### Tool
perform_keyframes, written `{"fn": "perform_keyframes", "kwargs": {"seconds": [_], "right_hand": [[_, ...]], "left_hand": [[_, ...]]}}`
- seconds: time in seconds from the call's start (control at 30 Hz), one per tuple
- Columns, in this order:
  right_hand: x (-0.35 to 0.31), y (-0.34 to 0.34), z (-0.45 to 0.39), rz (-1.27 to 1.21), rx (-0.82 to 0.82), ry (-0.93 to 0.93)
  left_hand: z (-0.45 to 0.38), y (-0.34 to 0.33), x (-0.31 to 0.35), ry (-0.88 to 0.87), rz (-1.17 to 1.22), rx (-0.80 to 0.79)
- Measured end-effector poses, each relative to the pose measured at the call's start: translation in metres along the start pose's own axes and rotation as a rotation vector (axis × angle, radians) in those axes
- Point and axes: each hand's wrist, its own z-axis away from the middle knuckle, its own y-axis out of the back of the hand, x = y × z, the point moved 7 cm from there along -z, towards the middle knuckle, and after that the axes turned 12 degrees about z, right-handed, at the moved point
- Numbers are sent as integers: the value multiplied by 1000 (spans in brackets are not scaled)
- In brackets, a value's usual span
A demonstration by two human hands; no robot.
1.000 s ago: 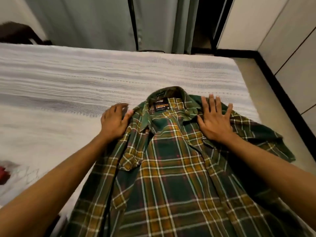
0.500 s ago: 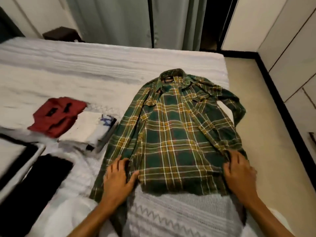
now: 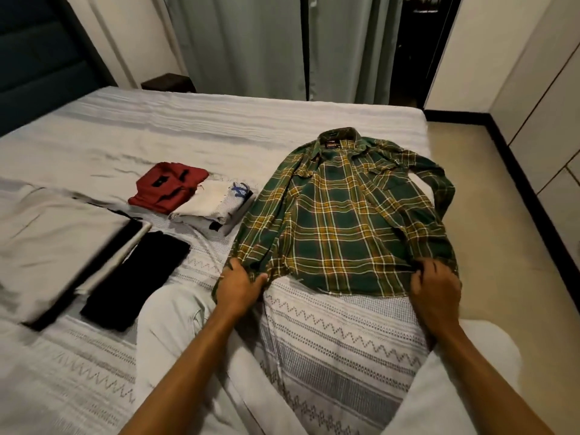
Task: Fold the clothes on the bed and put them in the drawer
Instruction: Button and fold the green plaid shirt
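On the bed (image 3: 219,127), left hand (image 3: 240,285) and right hand (image 3: 434,293) pinch plaid shirt (image 3: 342,221) hem.

We have one view, from a wide-angle camera on the head. It looks forward and down along both forearms at the bed (image 3: 194,127), close above its near edge, and faces the curtains (image 3: 251,45) at the far side. Straight lines bow toward the frame's edges.
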Motion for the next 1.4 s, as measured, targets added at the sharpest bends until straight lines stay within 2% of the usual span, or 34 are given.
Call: {"fn": "perform_keyframes", "kwargs": {"seconds": [0.07,0.13,0.23,0.33,0.4,0.43,0.5,0.6,0.73,0.97,1.07,1.2,1.3,1.4], "right_hand": [[-3,4,11,42,17,16],[-4,9,19,30,31,31],[-7,19,24,-107,131,101],[-31,27,33,-134,213,345],[-52,16,42,-10,171,544],[-61,6,45,69,96,600],[-71,-11,50,203,-61,600],[-80,-13,53,197,-33,554],[-135,-20,71,182,10,782],[-247,-46,70,216,-130,735],[-251,-36,77,160,-48,716],[-221,-26,121,142,86,836],[-198,-22,120,168,101,793],[-200,-18,118,171,126,775]], "left_hand": [[10,-4,-8,47,-71,-89],[20,-8,-8,10,-157,-102],[31,-11,6,-199,-254,70],[34,-7,21,-310,-326,187],[32,-7,19,-308,-403,183],[31,-7,17,-297,-436,169],[31,-8,10,-242,-471,124],[31,-5,-2,-133,-394,114],[23,0,-6,-127,-11,131],[31,45,-9,-242,331,358],[39,63,-10,-289,373,481],[42,91,-10,-337,416,662],[27,114,-11,-358,339,677],[14,129,-12,-181,-52,682]]}}
